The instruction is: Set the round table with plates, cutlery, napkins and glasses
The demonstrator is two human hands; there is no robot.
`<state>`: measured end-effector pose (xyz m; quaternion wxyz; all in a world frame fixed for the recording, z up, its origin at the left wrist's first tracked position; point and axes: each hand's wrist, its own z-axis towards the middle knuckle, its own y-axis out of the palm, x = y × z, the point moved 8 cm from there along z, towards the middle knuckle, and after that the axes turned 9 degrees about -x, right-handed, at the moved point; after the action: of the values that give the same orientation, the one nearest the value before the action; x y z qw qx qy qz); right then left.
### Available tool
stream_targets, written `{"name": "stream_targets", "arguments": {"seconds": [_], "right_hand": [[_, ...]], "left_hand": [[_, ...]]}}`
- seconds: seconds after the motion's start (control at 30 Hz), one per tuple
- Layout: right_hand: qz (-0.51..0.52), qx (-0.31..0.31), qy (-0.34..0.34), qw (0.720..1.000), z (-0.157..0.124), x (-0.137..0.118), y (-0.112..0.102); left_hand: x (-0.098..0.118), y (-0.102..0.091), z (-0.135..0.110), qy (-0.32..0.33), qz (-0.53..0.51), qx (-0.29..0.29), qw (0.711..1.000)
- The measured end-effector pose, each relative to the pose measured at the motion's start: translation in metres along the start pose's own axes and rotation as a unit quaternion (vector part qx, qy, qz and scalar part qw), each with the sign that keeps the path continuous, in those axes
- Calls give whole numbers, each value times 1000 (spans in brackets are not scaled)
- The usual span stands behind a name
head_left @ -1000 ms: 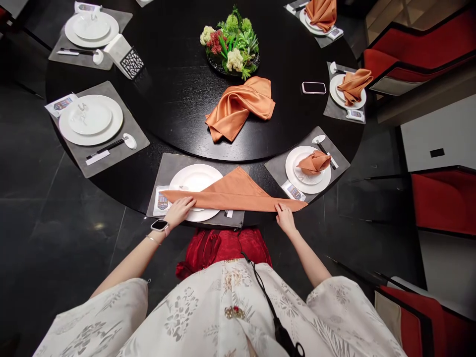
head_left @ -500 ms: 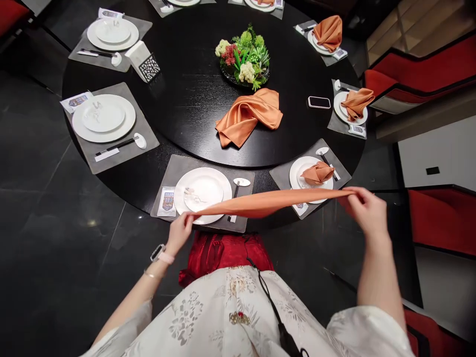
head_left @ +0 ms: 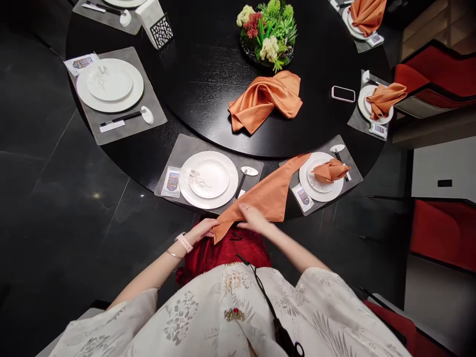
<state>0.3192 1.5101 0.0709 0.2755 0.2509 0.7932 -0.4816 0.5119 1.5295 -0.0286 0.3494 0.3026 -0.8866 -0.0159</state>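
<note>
An orange cloth napkin (head_left: 266, 196), folded into a long slanting shape, lies over the table's front edge between two place settings. My left hand (head_left: 203, 230) pinches its near end, some of the fingers hidden beneath the cloth. Against the napkin's lower part rests my right hand (head_left: 255, 218), fingers stretched out and slightly blurred. The napkin's far tip reaches the right-hand placemat, beside a plate (head_left: 303, 186) bearing a folded orange napkin (head_left: 330, 171). Left of the cloth is a white plate stack (head_left: 208, 179), with chopsticks (head_left: 240, 186) partly covered by the napkin.
Another crumpled orange napkin (head_left: 266, 101) lies on the black turntable (head_left: 201, 99), near a flower arrangement (head_left: 268, 37) and a phone (head_left: 342, 93). More place settings ring the table, including a left plate (head_left: 109, 86). Red chairs (head_left: 437, 233) stand at the right.
The napkin, earlier stretched taut between both hands in the air, now lies slanted on the table edge. My right hand has released its far end and moved left onto the cloth.
</note>
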Motion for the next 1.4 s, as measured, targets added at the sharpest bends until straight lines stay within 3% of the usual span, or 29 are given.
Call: {"name": "stream_targets", "arguments": {"seconds": [0.07, 0.1, 0.2, 0.23, 0.3, 0.37, 0.4, 0.47, 0.6, 0.77, 0.8, 0.9, 1.0, 1.07, 1.13, 1.23, 1.3, 1.4], "right_hand": [[95, -22, -13, 995, -7, -8, 68], [154, -7, -1, 988, -9, -4, 89], [282, 85, 67, 953, -9, 29, 108], [308, 111, 91, 941, -7, 42, 106], [345, 143, 127, 919, -1, 68, 97], [374, 157, 152, 901, 7, 89, 88], [374, 164, 167, 897, 9, 96, 84], [349, 197, 212, 892, 7, 107, 77], [287, 308, 294, 858, -27, 102, 79], [239, 266, 165, 919, -28, 61, 103], [265, 263, 166, 913, -25, 65, 107], [386, 274, 220, 853, -17, 96, 113], [433, 279, 241, 822, -11, 117, 110], [421, 297, 238, 823, -14, 119, 106], [382, 305, 222, 844, -20, 112, 104], [368, 278, 211, 862, -23, 103, 111], [405, 256, 218, 851, -21, 107, 114], [422, 253, 226, 841, -17, 119, 103]], "left_hand": [[9, 5, -1, -1, -16, -25, 1000], [15, 7, -1, 4, -14, -31, 999], [44, -1, 2, 89, 127, 34, 987], [57, -3, 3, 140, 221, 67, 963], [77, 5, 7, 244, 420, 88, 870], [80, 20, 19, 309, 567, 39, 762], [78, 26, 27, 323, 612, 8, 722], [76, 29, 42, 333, 652, -30, 680], [83, 28, 58, 333, 653, -69, 676], [99, 25, 64, 324, 641, -82, 691], [103, 23, 67, 319, 637, -68, 698], [114, 16, 78, 302, 631, -14, 714], [117, 18, 88, 295, 644, -16, 706], [116, 21, 92, 295, 656, -33, 694], [117, 22, 94, 293, 663, -38, 688], [120, 22, 94, 295, 667, -49, 682], [120, 24, 91, 304, 669, -85, 673], [122, 27, 89, 313, 667, -138, 662]]}}
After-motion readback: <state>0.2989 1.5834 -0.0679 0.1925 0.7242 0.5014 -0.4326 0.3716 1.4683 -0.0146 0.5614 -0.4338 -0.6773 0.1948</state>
